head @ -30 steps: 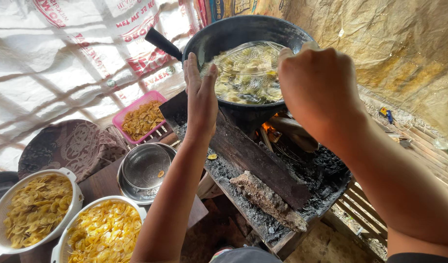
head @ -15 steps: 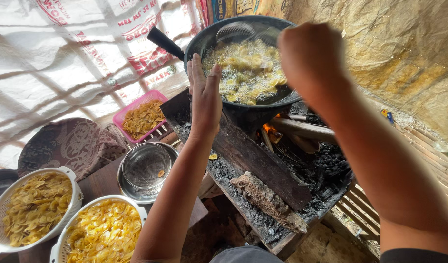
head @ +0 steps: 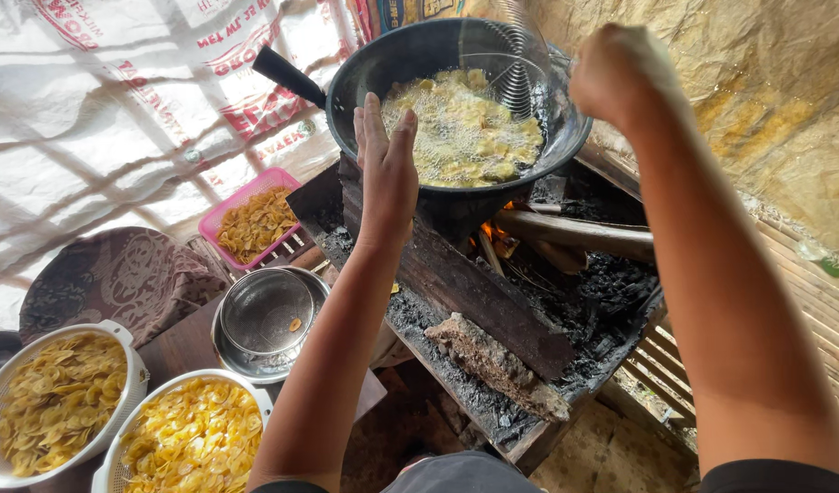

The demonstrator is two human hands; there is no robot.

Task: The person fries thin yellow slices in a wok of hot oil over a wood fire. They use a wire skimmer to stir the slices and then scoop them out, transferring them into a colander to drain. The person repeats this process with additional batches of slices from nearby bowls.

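Observation:
A black wok [head: 365, 73] with a dark handle [head: 287, 75] sits over a wood fire [head: 492, 239]. Pale yellow chips [head: 456, 137] bubble in its oil. My left hand [head: 388, 169] is held flat and upright, fingers together, just above the wok's near rim, holding nothing. My right hand [head: 625, 73] is a closed fist at the wok's right edge. A wire skimmer [head: 515, 68] rests in the far side of the wok, and the fist appears to grip its handle, which is hidden behind the hand.
Charred planks and a burnt log [head: 497, 361] frame the hearth. A pink tray of chips [head: 251, 219], a steel bowl [head: 264, 319] and two white colanders of yellow chips [head: 59, 402] [head: 191, 438] stand at the left. Plastic sheeting hangs behind, with bamboo slats [head: 803, 301] at the right.
The wire skimmer has come into the wok. My right fist has shifted farther toward the wok's right edge, and my left hand has stayed upright by the near rim.

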